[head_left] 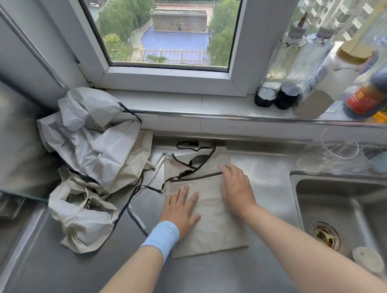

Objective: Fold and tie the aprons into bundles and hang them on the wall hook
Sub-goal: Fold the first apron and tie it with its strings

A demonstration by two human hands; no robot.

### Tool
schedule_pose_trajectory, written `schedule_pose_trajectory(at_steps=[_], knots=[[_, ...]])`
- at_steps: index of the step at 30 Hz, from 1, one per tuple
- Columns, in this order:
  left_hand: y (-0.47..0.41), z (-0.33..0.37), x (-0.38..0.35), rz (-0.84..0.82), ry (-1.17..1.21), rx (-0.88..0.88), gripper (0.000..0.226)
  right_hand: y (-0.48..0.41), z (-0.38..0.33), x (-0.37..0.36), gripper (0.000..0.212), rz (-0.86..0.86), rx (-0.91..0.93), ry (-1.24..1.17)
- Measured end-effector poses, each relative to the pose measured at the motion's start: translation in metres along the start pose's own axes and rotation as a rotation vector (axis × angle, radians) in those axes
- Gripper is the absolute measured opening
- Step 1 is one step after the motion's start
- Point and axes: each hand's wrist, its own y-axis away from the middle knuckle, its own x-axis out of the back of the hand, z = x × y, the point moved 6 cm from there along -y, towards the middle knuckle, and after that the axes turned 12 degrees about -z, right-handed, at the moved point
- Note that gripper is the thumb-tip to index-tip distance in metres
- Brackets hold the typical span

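Note:
A beige apron (209,225) with dark trim lies folded into a flat rectangle on the steel counter (205,278). My left hand (181,209), with a light blue wristband, presses flat on the apron's left part, fingers straight. My right hand (237,187) lies flat on the upper right part, fingers spread near the dark pocket edge. The apron's black ties (133,201) trail loose to the left. No wall hook is in view.
A crumpled heap of grey and beige aprons (89,156) fills the counter's left side. A steel sink (344,208) lies at the right with a white cup (368,260) in it. Bottles (322,69) crowd the windowsill; glass cups (332,157) stand behind the sink.

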Motion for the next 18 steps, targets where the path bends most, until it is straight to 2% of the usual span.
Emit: schedule_pose_trajectory(at_steps=[2, 4, 7, 11, 13, 15, 16, 18], knots=[[-0.003, -0.006, -0.007, -0.033, -0.009, 0.009, 0.071, 0.009, -0.01, -0.013, 0.058, -0.018, 0.176, 0.08], [-0.005, -0.008, -0.009, -0.034, -0.03, -0.006, 0.072, 0.018, -0.013, -0.035, 0.05, -0.107, 0.283, 0.126], [-0.005, -0.013, -0.004, -0.043, -0.064, -0.002, 0.073, 0.026, -0.006, -0.058, 0.058, -0.245, 0.275, 0.273], [0.0, -0.013, 0.005, 0.029, -0.126, 0.023, 0.075, 0.028, -0.009, -0.055, 0.059, -0.221, 0.288, 0.424], [0.009, -0.002, 0.012, 0.187, -0.078, -0.08, 0.052, 0.033, -0.023, -0.045, 0.048, -0.17, 0.348, 0.472], [0.024, 0.013, 0.012, 0.318, -0.095, -0.25, 0.029, 0.048, -0.037, -0.037, 0.03, -0.124, 0.456, 0.398], [0.028, 0.016, 0.008, 0.327, -0.075, -0.294, 0.023, 0.058, -0.041, -0.036, 0.028, -0.163, 0.508, 0.335], [0.035, 0.019, -0.001, 0.239, -0.04, -0.276, 0.019, 0.078, -0.043, -0.042, 0.048, -0.337, 0.55, 0.321]])
